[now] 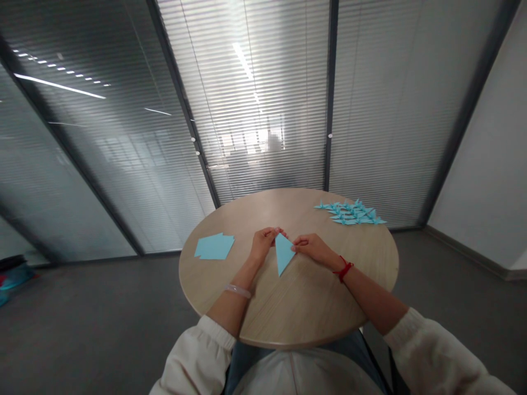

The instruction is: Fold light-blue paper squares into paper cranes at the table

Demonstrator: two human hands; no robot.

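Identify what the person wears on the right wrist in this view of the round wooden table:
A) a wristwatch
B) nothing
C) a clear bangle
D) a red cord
D: a red cord is tied just behind the right hand, which touches the folded blue paper triangle; the translucent bangle is on the other wrist.

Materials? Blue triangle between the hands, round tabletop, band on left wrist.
The blue triangle looks like matte coloured paper: thin, crisp edges, no sheen. The round tabletop looks like wood-grain laminate or veneer, satin finish, fine straight grain; can't tell which. The band looks like translucent plastic or silicone, smooth with a soft shine.
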